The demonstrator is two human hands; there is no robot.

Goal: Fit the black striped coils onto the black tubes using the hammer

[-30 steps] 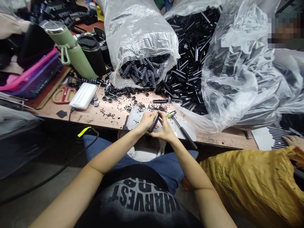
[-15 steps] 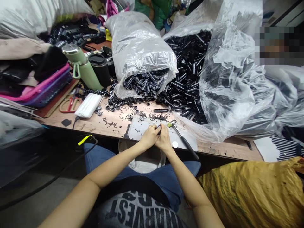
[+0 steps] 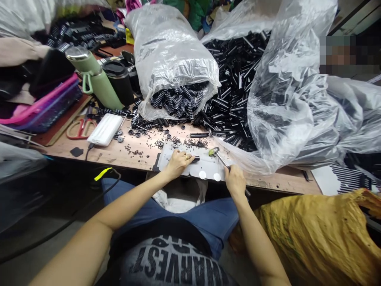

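Note:
Over the pale plate at the table's front edge, my left hand is closed on a short black tube, whose right end sticks out past the fingers. My right hand is wrapped round the handle of a hammer. The hammer's yellowish head lies at the plate's right part, pointing away from me. Two white round discs show at the plate's near edge. Small black rings and washers are scattered behind the plate, along with a loose black tube.
Behind the plate lies a plastic bag of ribbed black pieces. A large heap of black tubes spills from another bag. To the left are a white power bank, scissors and a green bottle. A yellow sack stands right.
My hands, together on the black tube before, are now apart. The right hand has moved right and taken hold of the hammer handle; the left has shifted slightly left with the tube.

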